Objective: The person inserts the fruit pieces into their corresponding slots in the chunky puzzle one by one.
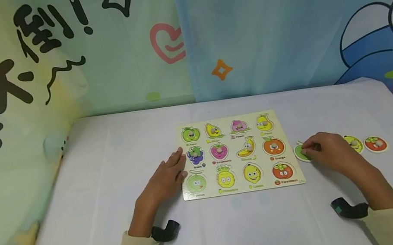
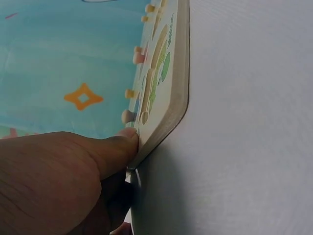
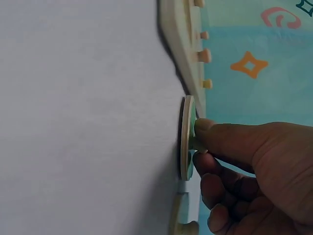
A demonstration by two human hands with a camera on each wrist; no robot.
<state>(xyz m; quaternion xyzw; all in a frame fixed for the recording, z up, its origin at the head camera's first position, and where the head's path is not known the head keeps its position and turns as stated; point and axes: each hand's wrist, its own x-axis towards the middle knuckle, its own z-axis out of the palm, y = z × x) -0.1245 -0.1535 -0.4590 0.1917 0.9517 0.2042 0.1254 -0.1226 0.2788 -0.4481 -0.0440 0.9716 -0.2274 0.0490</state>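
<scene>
A cream fruit puzzle board (image 1: pixel 246 191) lies flat on the white table. My left hand (image 1: pixel 166 176) touches its left edge, fingers extended along the side; in the left wrist view the thumb (image 2: pixel 115 152) meets the board's corner. To the right of the board, my right hand (image 1: pixel 325 150) pinches a round green melon puzzle piece (image 1: pixel 299 153) by its knob. Seen from the right wrist, that melon piece (image 3: pixel 187 139) is on or barely above the table; I cannot tell which. A yellow piece (image 1: pixel 354 143), partly hidden, and a red persimmon piece (image 1: pixel 376 144) lie beyond the hand.
Knobbed pieces such as the apple (image 1: pixel 191 135) and orange (image 1: pixel 273 146) fill the board's upper two rows. Its bottom row shows pictures without knobs, among them a melon picture (image 1: pixel 196 183). A printed curtain (image 1: pixel 261 19) hangs behind the table (image 1: pixel 125 143).
</scene>
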